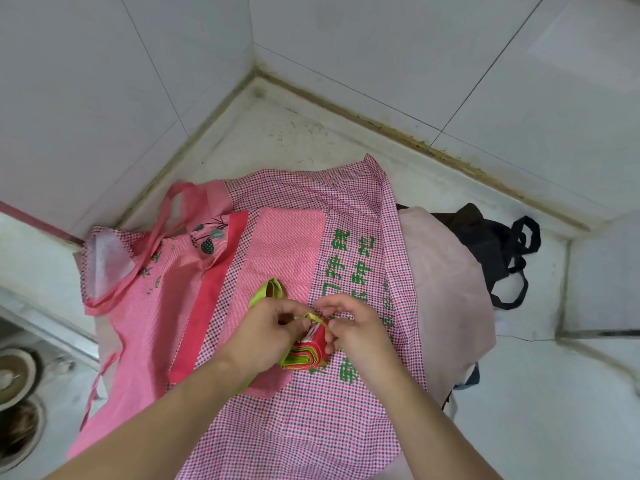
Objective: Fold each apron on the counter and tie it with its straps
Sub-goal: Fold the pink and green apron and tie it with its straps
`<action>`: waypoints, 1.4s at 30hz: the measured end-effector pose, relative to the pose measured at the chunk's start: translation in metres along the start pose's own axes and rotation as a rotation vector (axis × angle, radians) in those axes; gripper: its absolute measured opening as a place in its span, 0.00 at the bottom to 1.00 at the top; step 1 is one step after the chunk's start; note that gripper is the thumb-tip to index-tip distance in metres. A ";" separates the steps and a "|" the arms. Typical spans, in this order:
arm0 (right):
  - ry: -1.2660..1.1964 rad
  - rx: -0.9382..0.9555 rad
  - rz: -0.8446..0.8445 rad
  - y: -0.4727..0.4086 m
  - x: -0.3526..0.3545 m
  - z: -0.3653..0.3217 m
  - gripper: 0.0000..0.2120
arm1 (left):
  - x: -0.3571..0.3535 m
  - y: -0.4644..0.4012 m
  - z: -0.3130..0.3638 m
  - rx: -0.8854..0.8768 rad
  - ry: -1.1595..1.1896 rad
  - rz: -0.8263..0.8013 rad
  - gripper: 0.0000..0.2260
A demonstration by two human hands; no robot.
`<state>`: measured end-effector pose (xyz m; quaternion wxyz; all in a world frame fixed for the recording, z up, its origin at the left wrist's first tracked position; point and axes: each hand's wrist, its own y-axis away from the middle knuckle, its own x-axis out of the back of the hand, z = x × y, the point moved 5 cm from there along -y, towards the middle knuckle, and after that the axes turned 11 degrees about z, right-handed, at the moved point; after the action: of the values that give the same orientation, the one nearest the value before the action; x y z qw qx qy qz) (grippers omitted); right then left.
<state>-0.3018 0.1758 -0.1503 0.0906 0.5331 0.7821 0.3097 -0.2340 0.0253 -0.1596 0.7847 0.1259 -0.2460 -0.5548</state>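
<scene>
I have the small folded red-and-green apron bundle (306,351) at lower centre of the frame, resting on top of the checked pink apron (311,410) that lies spread over the counter (284,133). My left hand (263,336) curls round the bundle's left side and pinches the green strap (310,317); my right hand (353,327) pinches the other end of the strap just above the bundle, fingers bent tight. I judge I am closing the knot, so I want to keep the bundle squeezed flat and draw both ends evenly, or the folds will spring loose. A loop of green strap (272,289) lies free just above my left hand and could snag.

Room is tight: the tiled walls meet in a corner at upper centre, a floral pink apron (156,278) lies at left, a pale pink cloth (446,271) and a dark apron (498,251) at right. The bare counter toward the upper middle looks the best place to set the tied bundle.
</scene>
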 end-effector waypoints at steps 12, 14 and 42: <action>0.064 -0.023 -0.004 0.009 -0.009 0.011 0.12 | -0.007 -0.001 0.029 -0.232 -0.341 0.146 0.14; 0.081 -0.006 0.058 0.010 -0.010 0.017 0.11 | -0.010 0.006 0.031 -0.274 -0.361 0.143 0.14; 0.090 0.066 0.070 0.019 -0.017 0.024 0.06 | 0.012 0.031 -0.011 -0.195 -0.169 0.140 0.08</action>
<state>-0.2680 0.1745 -0.1617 0.0266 0.5483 0.7761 0.3104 -0.1996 0.0247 -0.1518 0.8066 -0.0157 -0.2644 -0.5284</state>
